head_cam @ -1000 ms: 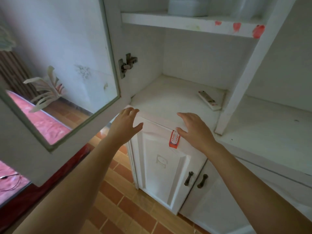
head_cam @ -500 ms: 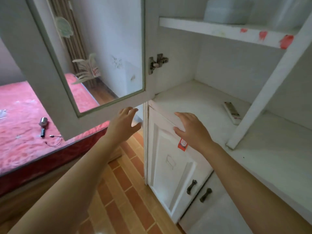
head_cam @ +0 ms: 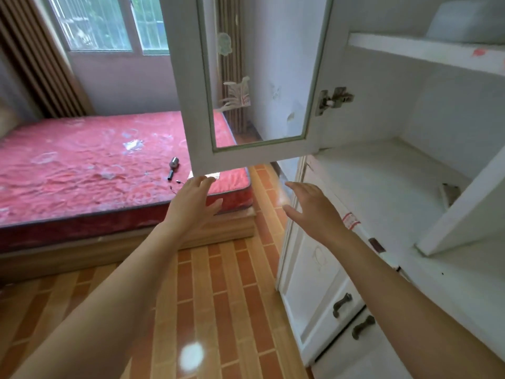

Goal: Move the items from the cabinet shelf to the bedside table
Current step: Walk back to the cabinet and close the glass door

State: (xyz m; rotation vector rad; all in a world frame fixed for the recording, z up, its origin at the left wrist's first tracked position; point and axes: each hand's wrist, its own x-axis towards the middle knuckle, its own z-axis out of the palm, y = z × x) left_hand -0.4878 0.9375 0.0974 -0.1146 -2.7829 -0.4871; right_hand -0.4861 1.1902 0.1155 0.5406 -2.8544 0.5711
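Bright daylight from window (head_cam: pixel 109 23). Glare spot on floor (head_cam: pixel 192 354). Motion blur throughout, strongest at left edge. Wide-angle bending of cabinet door (head_cam: pixel 188 77) lines.

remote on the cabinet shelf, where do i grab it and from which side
The flat white remote control lies on the white cabinet shelf, partly hidden behind the white upright divider. Come from the open front, left of the divider, with the right hand, and pinch its long edges from above; it probably lies too flat for fingers to slip under.
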